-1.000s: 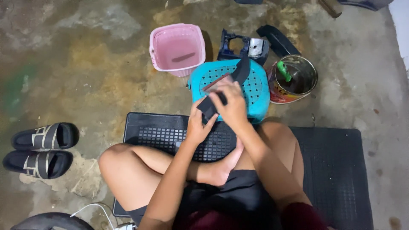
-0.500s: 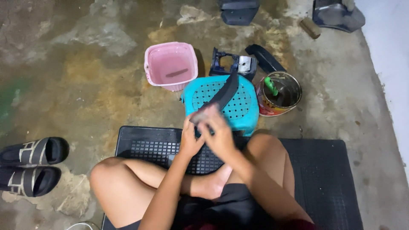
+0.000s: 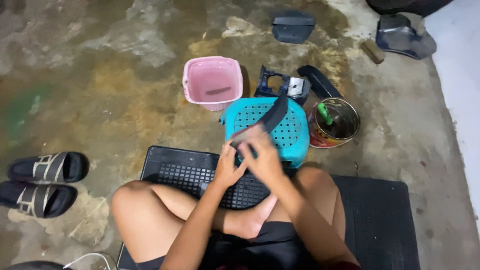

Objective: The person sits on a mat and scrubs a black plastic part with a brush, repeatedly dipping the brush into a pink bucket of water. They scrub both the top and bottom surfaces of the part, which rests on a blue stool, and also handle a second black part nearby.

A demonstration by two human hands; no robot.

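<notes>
The stained concrete floor point(image 3: 115, 95) fills most of the frame. A black perforated rubber mat point(image 3: 385, 225) lies across the lower middle and right, and the person sits cross-legged on it. Just above the knees, at centre frame, stands a turquoise perforated plastic stool point(image 3: 295, 135). Above and left of it is a pink plastic basket point(image 3: 212, 82) with a small dark piece inside; to the stool's right stands an open metal paint can point(image 3: 334, 122) with a green-handled tool in it. A dark blue moulded part point(image 3: 280, 86) lies above the stool, and other dark plastic panels lie along the top edge. A pair of black slide sandals point(image 3: 42, 182) sits at the left edge.

The curved black plastic trim piece point(image 3: 274, 114) rises diagonally over the stool. Its lower end is closed in the right hand point(image 3: 265, 157), whose grip wraps that end. The left hand point(image 3: 227, 167) presses against the same end from the left; whether its fingers close around the piece cannot be told, since motion blurs them.

To work this piece well, it seems wise to hold the lower end firmly with one hand and let the other do the fine handling close to that hold. Keeping the long free end over the stool, well apart from the paint can, should stop it from swinging into the can's rim.
</notes>
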